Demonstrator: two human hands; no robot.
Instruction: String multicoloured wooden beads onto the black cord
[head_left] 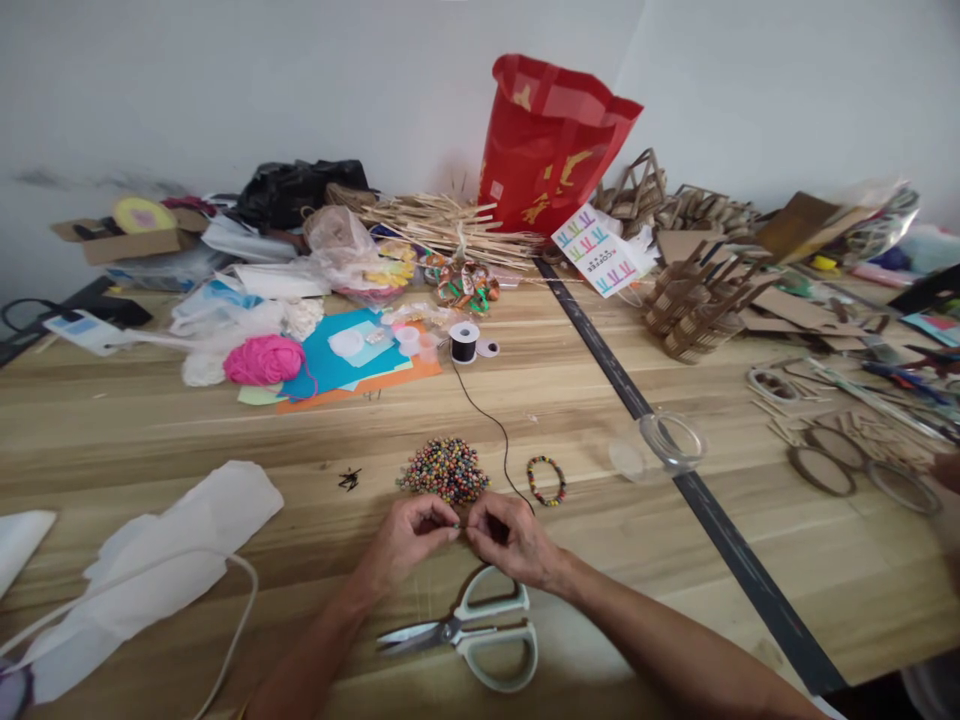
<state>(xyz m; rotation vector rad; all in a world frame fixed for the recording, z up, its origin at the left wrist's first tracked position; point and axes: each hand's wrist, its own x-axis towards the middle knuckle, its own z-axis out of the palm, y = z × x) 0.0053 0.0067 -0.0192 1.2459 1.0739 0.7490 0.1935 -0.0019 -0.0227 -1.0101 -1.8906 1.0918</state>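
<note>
Two bare hands are hovering close together over the near part of a wooden table (172, 430), their fingertips almost meeting. The left hand (412, 542) is pinching what is appearing to be a small bead (457, 525) between thumb and forefinger; the direction of its hole is remaining too small to tell. The right hand (514, 540) is gripping the end of a black cord (506, 445), its thumb and forefinger closing opposite the bead. The cord is leaving an upright spool (464, 345) farther back; its long axis is running toward the person and slanting to the right, bending more steeply midway before passing behind the right hand. Its tip is pointing left, toward the left hand. A heap of multicoloured beads (446, 470) is lying just beyond the fingertips, and a beaded ring (562, 484) is resting flat to the right of the cord. Below the hands, scissors (450, 630) are lying with their long axis crossing from left to right, the blades pointing left and the pale handles sitting right. Short black pieces (349, 480) are lying left of the heap
</note>
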